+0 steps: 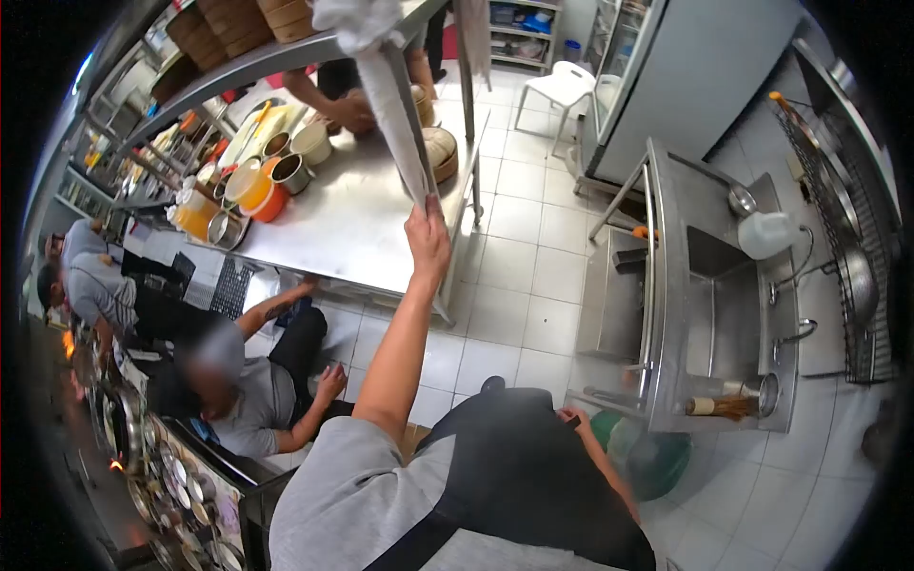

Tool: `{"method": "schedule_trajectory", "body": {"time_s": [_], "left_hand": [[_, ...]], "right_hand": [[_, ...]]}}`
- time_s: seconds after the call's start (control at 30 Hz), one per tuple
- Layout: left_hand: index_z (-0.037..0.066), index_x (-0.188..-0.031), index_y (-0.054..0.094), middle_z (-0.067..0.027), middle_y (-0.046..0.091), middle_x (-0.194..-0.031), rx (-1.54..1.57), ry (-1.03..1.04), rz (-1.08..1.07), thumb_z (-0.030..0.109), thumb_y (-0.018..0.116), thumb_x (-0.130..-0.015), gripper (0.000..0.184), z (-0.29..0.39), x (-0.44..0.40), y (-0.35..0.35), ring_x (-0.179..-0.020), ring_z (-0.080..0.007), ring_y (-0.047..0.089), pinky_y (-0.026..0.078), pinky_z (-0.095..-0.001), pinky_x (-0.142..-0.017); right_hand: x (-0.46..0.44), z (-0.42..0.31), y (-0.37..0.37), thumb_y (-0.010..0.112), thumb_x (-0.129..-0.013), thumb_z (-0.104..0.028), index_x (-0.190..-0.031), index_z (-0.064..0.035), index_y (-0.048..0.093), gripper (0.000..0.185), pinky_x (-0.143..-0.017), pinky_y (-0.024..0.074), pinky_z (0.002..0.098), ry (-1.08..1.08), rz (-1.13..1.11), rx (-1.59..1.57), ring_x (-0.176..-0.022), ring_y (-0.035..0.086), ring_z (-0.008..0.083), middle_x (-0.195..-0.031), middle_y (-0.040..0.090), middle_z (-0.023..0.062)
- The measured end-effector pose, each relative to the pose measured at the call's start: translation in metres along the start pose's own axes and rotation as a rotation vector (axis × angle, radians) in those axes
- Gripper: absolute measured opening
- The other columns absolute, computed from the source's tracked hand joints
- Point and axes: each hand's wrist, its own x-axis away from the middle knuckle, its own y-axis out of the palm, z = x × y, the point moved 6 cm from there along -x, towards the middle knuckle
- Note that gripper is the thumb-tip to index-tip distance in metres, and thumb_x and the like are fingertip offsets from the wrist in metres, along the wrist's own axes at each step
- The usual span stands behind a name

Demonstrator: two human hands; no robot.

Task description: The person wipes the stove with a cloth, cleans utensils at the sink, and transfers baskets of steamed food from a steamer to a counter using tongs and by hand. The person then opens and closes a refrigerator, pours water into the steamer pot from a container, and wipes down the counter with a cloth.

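Note:
My left hand [428, 238] is stretched forward, its fingers closed on the lower end of a long white cloth [395, 124]. The cloth hangs down from the metal shelf frame [338, 43] above the steel table [328, 238]. Low beside my dark apron [533, 447], near the sink counter, is my right hand [573, 419]. Its fingers are bent around a small dark thing that I cannot make out. A round bamboo steamer [443, 157] stands on the table just beyond the cloth.
A co-worker [248, 390] crouches at the left beside the stove pans [186, 485]; others stand farther back. Another person's hands [352, 112] work across the table. On the right are a steel sink [733, 324], a green bin [643, 457] and a white stool [562, 86].

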Motion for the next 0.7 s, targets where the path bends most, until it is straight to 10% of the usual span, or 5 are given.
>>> {"method": "schedule_trajectory", "body": {"time_s": [0.33, 0.47, 0.5, 0.53, 0.7], "left_hand": [[-0.002, -0.088, 0.055, -0.02, 0.055, -0.073, -0.179, 0.209, 0.148, 0.009, 0.041, -0.088, 0.017, -0.057, -0.008, -0.029, -0.066, -0.0339, 0.052, 0.039, -0.0423, -0.059], [-0.006, -0.11, 0.056, -0.0197, 0.062, -0.084, -0.537, 0.783, 0.064, 0.01, 0.042, -0.088, 0.03, -0.126, 0.011, 0.002, -0.075, -0.0365, 0.055, 0.042, -0.0468, -0.067], [-0.005, -0.109, 0.055, -0.0189, 0.061, -0.085, -0.578, 0.414, -0.097, 0.01, 0.04, -0.088, 0.029, -0.146, 0.002, 0.011, -0.077, -0.035, 0.055, 0.042, -0.0441, -0.068], [-0.003, -0.098, 0.055, -0.0141, 0.057, -0.075, -0.328, 0.827, -0.125, 0.013, 0.04, -0.09, 0.023, -0.073, 0.038, 0.015, -0.069, -0.0275, 0.055, 0.044, -0.0379, -0.06], [0.005, -0.077, 0.041, -0.0021, 0.043, -0.065, 0.163, -0.135, -0.565, 0.029, 0.04, -0.097, 0.031, -0.061, 0.175, 0.093, -0.055, -0.0099, 0.04, 0.035, -0.0262, -0.044]], "right_hand": [[0.121, 0.075, -0.012, 0.058, -0.079, -0.017, -0.09, 0.0005, 0.067, 0.023, -0.067, 0.0491, 0.0345, 0.365, 0.177, 0.177, -0.072, 0.064, 0.0255, -0.08, 0.067, 0.0143], [0.149, 0.17, 0.04, 0.058, -0.083, -0.029, -0.094, -0.0034, 0.067, 0.029, -0.059, 0.0466, 0.0344, 0.287, 0.356, -0.491, -0.063, 0.059, 0.0211, -0.075, 0.064, 0.011], [0.161, 0.18, 0.051, 0.059, -0.084, -0.03, -0.096, -0.0039, 0.067, 0.03, -0.06, 0.047, 0.0345, 0.222, 0.428, -0.581, -0.063, 0.059, 0.0213, -0.079, 0.065, 0.0113], [0.186, 0.144, 0.04, 0.059, -0.083, -0.031, -0.099, -0.0049, 0.066, 0.031, -0.061, 0.0471, 0.0343, 0.348, 0.354, -0.418, -0.064, 0.059, 0.0218, -0.081, 0.066, 0.012], [0.238, 0.172, 0.085, 0.055, -0.085, -0.032, -0.086, -0.0059, 0.064, 0.027, -0.049, 0.041, 0.0342, 0.461, 0.475, -0.299, -0.05, 0.048, 0.0179, -0.066, 0.057, 0.0074]]}}
